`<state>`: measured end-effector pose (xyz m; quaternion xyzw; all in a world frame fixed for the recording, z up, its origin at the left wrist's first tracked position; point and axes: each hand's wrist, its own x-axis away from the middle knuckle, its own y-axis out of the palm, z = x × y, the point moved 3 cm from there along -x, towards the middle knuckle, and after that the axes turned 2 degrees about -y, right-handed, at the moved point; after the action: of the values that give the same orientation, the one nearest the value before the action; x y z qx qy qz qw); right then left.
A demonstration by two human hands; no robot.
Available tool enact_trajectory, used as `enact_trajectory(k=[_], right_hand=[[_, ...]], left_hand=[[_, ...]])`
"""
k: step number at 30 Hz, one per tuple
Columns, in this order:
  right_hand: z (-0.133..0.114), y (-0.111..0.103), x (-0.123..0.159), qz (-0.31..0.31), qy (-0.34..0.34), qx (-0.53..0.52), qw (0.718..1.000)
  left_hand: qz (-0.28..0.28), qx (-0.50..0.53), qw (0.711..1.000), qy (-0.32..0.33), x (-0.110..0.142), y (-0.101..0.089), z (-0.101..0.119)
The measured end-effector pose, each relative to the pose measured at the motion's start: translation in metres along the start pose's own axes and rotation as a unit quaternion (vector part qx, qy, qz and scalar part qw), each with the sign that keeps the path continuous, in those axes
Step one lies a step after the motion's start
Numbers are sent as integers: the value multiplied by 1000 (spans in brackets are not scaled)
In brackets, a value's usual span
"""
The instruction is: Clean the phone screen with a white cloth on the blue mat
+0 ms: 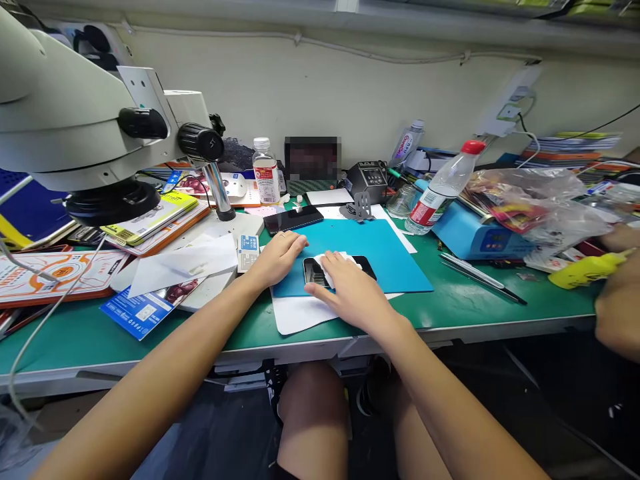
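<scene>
A smartphone [369,266] with a dark, reflective face lies on the blue mat [400,260]. My right hand [350,287] is over its middle, with the fingers pressing a white wipe [345,257] onto the glass. Part of the phone and most of the wipe are hidden under that hand. My left hand [281,259] rests at the mat's left edge, its fingers stretched out and holding nothing. Under the mat shows a white sheet [295,319]. Behind my left hand is a second black phone [294,218], lying flat.
A microscope [115,127] overhangs the left side, above boxes and papers. Two tweezers [480,277] lie right of the mat. Behind them a red-capped bottle [445,187] leans by a blue device [470,227]. At far right are a yellow bottle [585,270] and another person's arm [620,307].
</scene>
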<state>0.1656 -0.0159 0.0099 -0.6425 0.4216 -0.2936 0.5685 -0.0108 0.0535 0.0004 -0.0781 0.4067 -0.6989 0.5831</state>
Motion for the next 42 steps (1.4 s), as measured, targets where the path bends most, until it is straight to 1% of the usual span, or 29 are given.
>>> enact_trajectory(k=[2, 4, 6, 12, 14, 19, 21, 23, 25, 27, 29, 32, 34, 36, 40, 42], right_hand=[[9, -3, 10, 8, -1, -6, 1000], [16, -4, 22, 31, -6, -8, 999], [19, -5, 27, 43, -9, -8, 999], [19, -8, -5, 2, 40, -6, 999], [22, -9, -3, 2, 39, -6, 999], [32, -7, 20, 23, 17, -16, 999], [32, -6, 16, 20, 20, -4, 1000], [30, -7, 3, 12, 28, 7, 1000], [30, -8, -9, 2, 40, 1, 999], [32, -9, -12, -9, 37, -9, 999], [34, -9, -3, -11, 17, -10, 1000], [36, -6, 20, 13, -9, -10, 1000], [35, -4, 25, 26, -18, -14, 999], [31, -3, 16, 23, -19, -17, 999], [24, -5, -21, -20, -9, -38, 999], [22, -6, -25, -25, -13, -47, 998]], left_hand=[[1, 0, 1000, -2, 0, 0, 0], [-2, 2, 1000, 1, -1, 0, -1], [-5, 3, 1000, 2, -2, 1, -1], [5, 6, 1000, -14, -1, -1, -3], [6, 9, 1000, -13, 0, -2, -2], [9, 4, 1000, -1, -1, -3, -1], [5, 2, 1000, 0, -2, -3, 0], [5, 2, 1000, -1, -2, -3, 1], [3, 2, 1000, -4, -2, -3, 1], [2, 5, 1000, -6, -1, -4, 2], [4, 8, 1000, -5, -1, -4, 3], [6, 6, 1000, -2, -1, -5, 4], [2, 2, 1000, -1, -2, -4, 3], [0, 0, 1000, 0, -2, -4, 3], [8, 8, 1000, 5, -2, -2, 0], [11, 10, 1000, 2, -2, -2, -1]])
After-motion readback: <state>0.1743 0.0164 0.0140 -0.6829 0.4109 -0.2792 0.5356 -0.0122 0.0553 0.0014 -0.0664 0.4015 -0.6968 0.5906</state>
